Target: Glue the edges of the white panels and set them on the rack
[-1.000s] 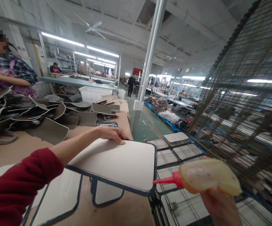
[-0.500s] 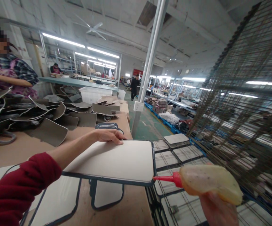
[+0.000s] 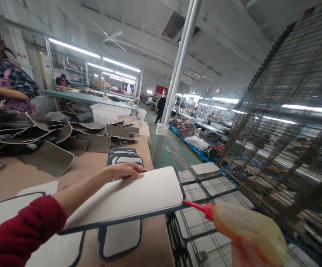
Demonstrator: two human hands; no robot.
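My left hand (image 3: 127,171) grips the far edge of a white panel with a dark blue border (image 3: 133,198), thumb on top and the fingers hidden beneath. The panel is held tilted above the table. In my right hand (image 3: 246,252) is a yellowish squeeze bottle (image 3: 250,226) with a red nozzle, lying nearly sideways. Its nozzle tip points left and meets the panel's right border near the front corner. A smaller white panel with a dark border (image 3: 122,237) lies on the table below.
More bordered panels (image 3: 126,160) are stacked at the table's far end. A heap of grey-brown curved pieces (image 3: 52,157) covers the left side, where a person (image 3: 13,85) stands. Wire racks (image 3: 213,187) holding panels lie right, beside upright wire mesh (image 3: 289,92). A metal post (image 3: 174,74) rises ahead.
The panel has turned, its left end dropping toward me. The nozzle tip has moved a little up along the right border. My view has shifted slightly.
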